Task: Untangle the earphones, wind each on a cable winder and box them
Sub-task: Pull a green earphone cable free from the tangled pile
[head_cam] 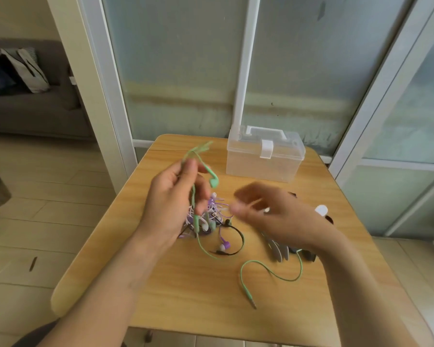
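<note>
While the left hand (176, 194) pinched the green earphone cable (271, 270) above the tangle (208, 216) mid-bench (161, 296), the right hand (273, 211) was too blurred to tell its fingers' state; clear box (263, 159) sat closed behind

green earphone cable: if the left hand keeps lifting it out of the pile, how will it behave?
Likely floppy: the green earphone cable lies in loose curves on the table and droops from the left hand. Probably light, since pinched fingers carry it. It may snag and drag the tangle, as it runs through the purple and black cords there. The plug end would likely trail and swing.
</note>
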